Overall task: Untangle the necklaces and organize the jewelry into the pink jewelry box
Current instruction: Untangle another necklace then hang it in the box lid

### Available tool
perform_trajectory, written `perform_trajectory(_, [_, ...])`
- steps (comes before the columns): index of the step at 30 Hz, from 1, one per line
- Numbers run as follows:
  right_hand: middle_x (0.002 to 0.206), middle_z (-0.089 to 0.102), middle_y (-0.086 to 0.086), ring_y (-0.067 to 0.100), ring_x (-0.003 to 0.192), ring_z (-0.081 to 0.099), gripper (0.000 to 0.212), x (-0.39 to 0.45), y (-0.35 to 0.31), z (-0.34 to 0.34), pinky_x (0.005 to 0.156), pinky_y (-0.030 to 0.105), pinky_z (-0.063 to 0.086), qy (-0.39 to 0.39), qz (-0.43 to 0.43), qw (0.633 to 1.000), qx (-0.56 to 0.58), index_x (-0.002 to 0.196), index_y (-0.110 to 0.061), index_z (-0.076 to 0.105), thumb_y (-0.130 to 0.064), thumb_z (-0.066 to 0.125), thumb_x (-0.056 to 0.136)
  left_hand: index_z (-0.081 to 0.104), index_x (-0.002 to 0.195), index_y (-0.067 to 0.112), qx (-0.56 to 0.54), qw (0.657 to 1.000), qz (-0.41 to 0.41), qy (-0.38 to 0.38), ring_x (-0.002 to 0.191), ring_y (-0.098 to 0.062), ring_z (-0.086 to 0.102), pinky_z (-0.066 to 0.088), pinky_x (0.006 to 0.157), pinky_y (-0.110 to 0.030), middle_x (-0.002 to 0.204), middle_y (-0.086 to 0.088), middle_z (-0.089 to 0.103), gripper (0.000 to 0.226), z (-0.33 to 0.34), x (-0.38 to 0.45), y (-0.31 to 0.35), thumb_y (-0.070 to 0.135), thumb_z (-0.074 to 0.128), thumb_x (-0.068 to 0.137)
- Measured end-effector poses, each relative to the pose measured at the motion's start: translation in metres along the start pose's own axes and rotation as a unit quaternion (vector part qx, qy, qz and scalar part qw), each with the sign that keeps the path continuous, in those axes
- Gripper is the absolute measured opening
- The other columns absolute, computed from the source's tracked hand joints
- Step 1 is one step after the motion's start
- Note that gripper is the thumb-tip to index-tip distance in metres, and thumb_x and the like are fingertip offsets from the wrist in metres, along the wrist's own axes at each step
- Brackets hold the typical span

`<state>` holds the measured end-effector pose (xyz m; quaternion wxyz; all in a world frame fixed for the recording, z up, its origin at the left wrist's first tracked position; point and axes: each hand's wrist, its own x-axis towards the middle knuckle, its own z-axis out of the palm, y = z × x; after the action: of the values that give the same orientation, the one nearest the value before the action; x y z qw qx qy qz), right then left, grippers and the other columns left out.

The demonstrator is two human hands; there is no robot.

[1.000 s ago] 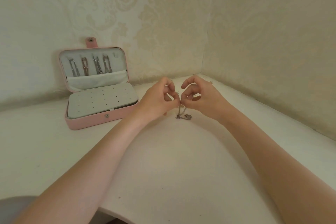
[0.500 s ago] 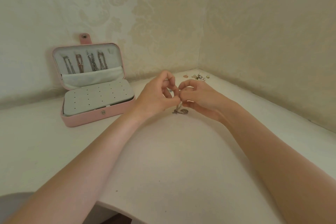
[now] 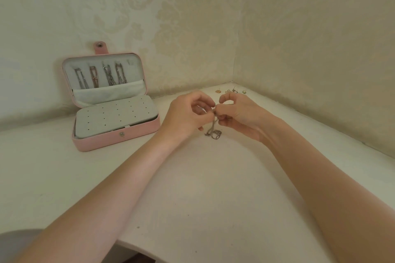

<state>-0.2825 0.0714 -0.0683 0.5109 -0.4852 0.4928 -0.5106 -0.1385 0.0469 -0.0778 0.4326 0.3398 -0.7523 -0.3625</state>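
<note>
Two forearms: both enter from the lower edge of the view and converge over the middle of the white counter (image 3: 213, 188).
Left hand (image 3: 188, 114): raised above the counter, wrist bent inward, fingers curled; thumb and forefinger pinch the top of the tangled chain.
Right hand (image 3: 237, 113): mirrors the left, fingers curled, fingertips pinching the same chain directly beside the left fingertips; the two hands touch or nearly touch at the pinch point.
Tangled chain (image 3: 213, 130): a fine silver necklace hangs down from the pinch; its lower end lies bunched in a small knot on the counter, just below and between the hands.
Step in hand: untangling, judged from both hands working one knot. How many necklaces the bundle contains cannot be told.
Next move: calls for light, separate pulls on single strands, drawing the hands apart slowly; a hard pull would likely tighten the knot.
Pink jewelry box (image 3: 119, 136): open, left of the hands and well apart from them; perforated grey earring pad in the base.
Box lid (image 3: 102, 79): upright against the wall; four chains already hang inside above a pocket.
Small jewelry pieces (image 3: 232, 91): loose in the far corner beyond the right hand, not yet stored.
</note>
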Motion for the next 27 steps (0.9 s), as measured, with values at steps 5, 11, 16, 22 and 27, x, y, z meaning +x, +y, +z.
perform_trajectory(5, [0.05,0.049,-0.003,0.01,0.049,0.042,0.027,-0.0001,0.0,0.0001,0.055,0.024,0.038,0.015,-0.004,1.0,0.008,0.085,-0.013,0.041,0.011,0.052,0.082,0.069,0.078,0.009,0.056,0.998,0.028,0.024,0.053,-0.005,0.056,0.053,0.052,-0.021,0.063,0.003,0.062,0.007,0.0006,-0.0012,-0.001,0.003,0.067,0.078])
perform_trajectory(11, [0.044,0.046,-0.009,0.006,0.044,0.043,0.026,-0.0018,-0.0016,-0.0008,0.057,0.022,0.038,-0.003,-0.012,0.999,-0.037,0.09,-0.012,0.04,0.01,0.051,0.083,0.068,0.079,0.011,0.126,0.991,0.047,0.011,0.055,-0.002,0.053,0.053,0.058,-0.024,0.062,0.008,0.059,0.002,0.0001,0.0001,-0.0027,0.009,0.067,0.079])
perform_trajectory(16, [0.053,0.048,-0.001,0.011,0.052,0.042,0.025,-0.0007,-0.003,-0.0009,0.056,0.023,0.039,-0.012,-0.004,1.0,0.011,0.082,-0.012,0.042,0.012,0.05,0.084,0.063,0.07,0.015,0.068,0.997,0.025,0.019,0.05,-0.004,0.052,0.047,0.047,-0.017,0.063,0.001,0.061,0.015,-0.0002,-0.0004,0.0022,0.004,0.063,0.079])
perform_trajectory(22, [0.056,0.048,0.006,0.019,0.063,0.04,0.042,0.0002,-0.003,0.0048,0.06,0.027,0.035,-0.044,0.002,0.996,0.083,0.051,-0.014,0.044,0.015,0.043,0.082,0.061,0.066,0.011,-0.128,0.989,-0.069,0.028,0.047,-0.006,0.047,0.04,0.044,-0.017,0.052,0.005,0.055,0.024,0.0008,0.0004,0.0065,-0.003,0.053,0.083])
perform_trajectory(27, [0.048,0.043,0.0,0.013,0.053,0.037,0.051,-0.0014,-0.0023,0.0073,0.056,0.025,0.033,-0.029,0.001,0.995,0.095,0.044,-0.015,0.044,0.016,0.042,0.084,0.058,0.065,0.017,-0.016,0.999,-0.03,0.021,0.041,-0.003,0.038,0.033,0.043,-0.014,0.046,0.013,0.048,0.021,0.002,-0.0002,0.0054,0.002,0.057,0.08])
